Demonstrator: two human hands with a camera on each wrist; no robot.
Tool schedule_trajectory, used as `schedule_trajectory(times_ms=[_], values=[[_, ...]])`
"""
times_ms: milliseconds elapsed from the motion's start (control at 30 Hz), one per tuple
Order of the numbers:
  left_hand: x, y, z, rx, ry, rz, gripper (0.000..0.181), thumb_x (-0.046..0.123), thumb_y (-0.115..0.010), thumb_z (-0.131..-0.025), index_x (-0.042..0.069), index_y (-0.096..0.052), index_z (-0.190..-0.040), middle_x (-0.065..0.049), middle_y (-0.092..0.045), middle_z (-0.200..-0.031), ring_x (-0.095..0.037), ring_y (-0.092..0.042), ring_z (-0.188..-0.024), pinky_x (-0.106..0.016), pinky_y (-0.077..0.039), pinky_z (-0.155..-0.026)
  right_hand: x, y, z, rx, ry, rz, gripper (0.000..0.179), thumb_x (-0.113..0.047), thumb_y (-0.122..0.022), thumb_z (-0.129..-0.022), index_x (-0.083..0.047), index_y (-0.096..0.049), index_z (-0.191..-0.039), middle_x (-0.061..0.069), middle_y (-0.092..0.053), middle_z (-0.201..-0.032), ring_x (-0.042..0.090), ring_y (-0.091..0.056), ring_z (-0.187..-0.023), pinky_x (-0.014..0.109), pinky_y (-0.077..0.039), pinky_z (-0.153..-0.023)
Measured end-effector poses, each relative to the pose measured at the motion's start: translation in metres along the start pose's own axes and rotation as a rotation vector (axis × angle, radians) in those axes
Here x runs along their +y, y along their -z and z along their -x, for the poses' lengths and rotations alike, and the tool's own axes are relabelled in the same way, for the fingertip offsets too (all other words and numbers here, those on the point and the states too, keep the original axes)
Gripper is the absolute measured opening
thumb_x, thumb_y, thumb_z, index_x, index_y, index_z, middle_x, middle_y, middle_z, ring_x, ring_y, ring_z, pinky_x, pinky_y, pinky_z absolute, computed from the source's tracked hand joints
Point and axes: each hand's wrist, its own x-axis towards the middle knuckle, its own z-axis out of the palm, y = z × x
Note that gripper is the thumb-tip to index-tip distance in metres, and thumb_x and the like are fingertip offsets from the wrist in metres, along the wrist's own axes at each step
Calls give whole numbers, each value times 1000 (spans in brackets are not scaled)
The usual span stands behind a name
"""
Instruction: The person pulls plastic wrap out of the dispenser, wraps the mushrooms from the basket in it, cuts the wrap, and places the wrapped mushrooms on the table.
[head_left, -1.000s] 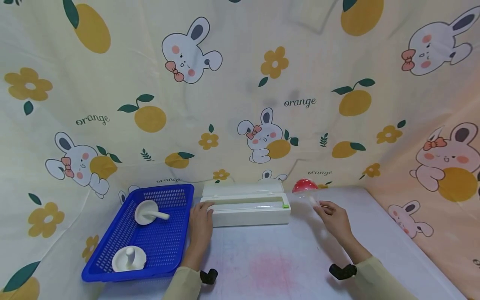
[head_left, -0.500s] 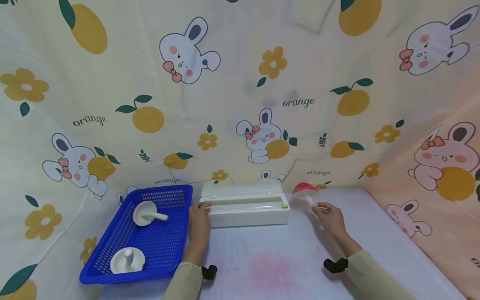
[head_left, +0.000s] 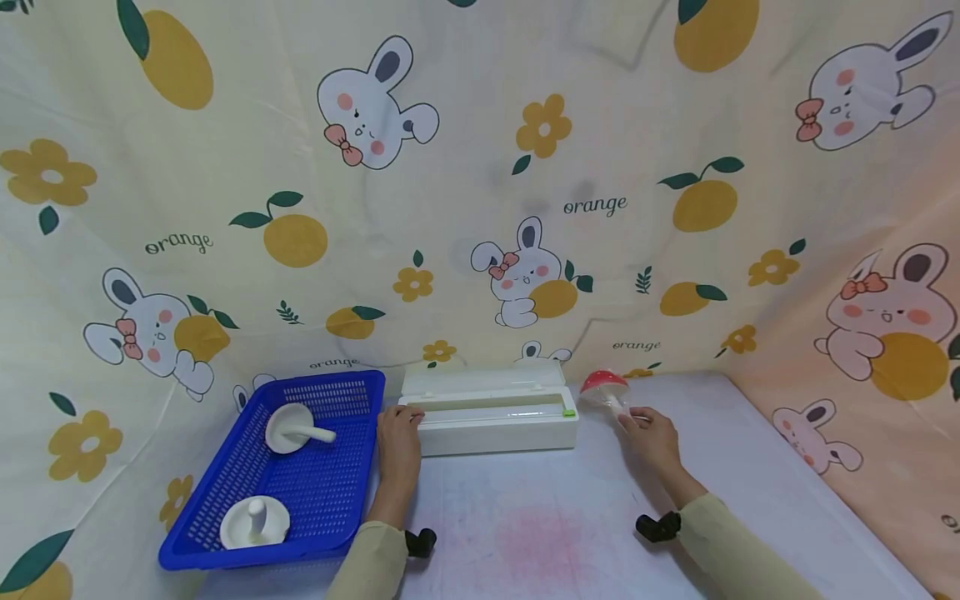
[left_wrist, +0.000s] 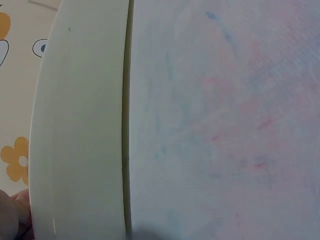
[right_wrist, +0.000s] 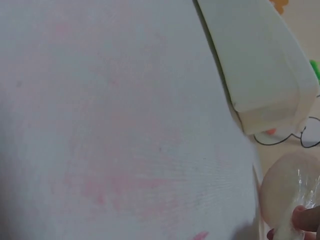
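Sleeved forearms [head_left: 367, 562] reach forward over the counter [head_left: 487, 500], right one slanting inward. White box [head_left: 498, 437] sits lid-up between the hands. Left hand [head_left: 399, 450] grips its left end, fingers bent over the rim. Right hand [head_left: 656, 442] pinches red-capped mushroom [head_left: 604, 382] by its film-covered stem; cap tilts up-left of those fingers, just beside the box.

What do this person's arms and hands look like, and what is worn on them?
Both arms wear plain beige long sleeves, the left sleeve and the right sleeve. The left hand and the right hand are bare, without gloves. At each cuff sits a small black device, left and right. I see no cables.
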Motion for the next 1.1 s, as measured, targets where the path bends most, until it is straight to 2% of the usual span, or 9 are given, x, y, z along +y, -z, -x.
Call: schedule_trajectory(times_ms=[200,300,433,533,667,800,900,1000,1100], values=[[4,2,-2,-36,92,49,4,0,-75,-95,-1,-78,-97,-20,-74,-102,-40,-63,-100,-51,-51,-89,-1,-6,1,-1,-5,26,40,-25,-70,-106,6,-64,-131,29,-72,-126,26,-71,-98,22,-51,-65],[3,3,-2,-56,119,68,5,3,-74,-97,-1,-78,-99,-20,-74,-105,-40,-62,-103,-52,-50,-91,-2,-9,0,-7,18,48,43,-24,-69,-107,9,-62,-133,32,-69,-129,38,-67,-110,30,-56,-75],[2,3,-4,-63,130,101,5,2,-74,-97,-2,-77,-98,-22,-74,-106,-42,-61,-103,-53,-49,-92,-5,-13,0,-32,13,80,50,-23,-70,-105,11,-54,-138,34,-60,-134,43,-61,-117,44,-58,-89],[3,4,-4,-64,131,112,5,1,-73,-98,-3,-76,-97,-22,-74,-104,-42,-61,-102,-53,-47,-92,-8,-14,0,-45,-10,117,55,-23,-72,-103,11,-47,-139,34,-56,-133,41,-59,-113,47,-57,-90],[4,5,-4,-54,116,123,6,2,-72,-99,-3,-75,-97,-21,-73,-99,-42,-61,-99,-53,-46,-90,-10,-15,1,-50,19,169,58,-22,-75,-101,11,-43,-137,35,-55,-127,42,-59,-109,49,-57,-88],[4,4,-5,-41,119,143,8,4,-72,-100,-3,-75,-98,-23,-71,-98,-43,-61,-97,-54,-47,-89,-13,-16,5,-37,94,195,57,-21,-73,-101,12,-43,-137,36,-51,-129,47,-53,-116,56,-52,-95],[4,5,-5,-58,158,165,10,6,-70,-101,-3,-75,-100,-22,-71,-99,-41,-59,-97,-52,-46,-88,-18,-17,11,24,167,201,54,-21,-71,-102,10,-46,-139,35,-46,-135,49,-45,-123,60,-46,-100],[6,6,-6,-76,200,196,11,7,-69,-103,-3,-75,-102,-21,-70,-101,-39,-58,-96,-51,-44,-87,-29,-19,16,110,256,204,48,-20,-71,-102,6,-52,-138,30,-46,-137,46,-43,-124,58,-46,-99],[7,8,-8,-79,223,222,11,6,-69,-103,-4,-74,-102,-21,-70,-100,-40,-58,-96,-51,-43,-87,-43,-22,21,155,385,181,39,-15,-75,-101,3,-59,-132,26,-51,-133,42,-46,-118,55,-49,-93]])
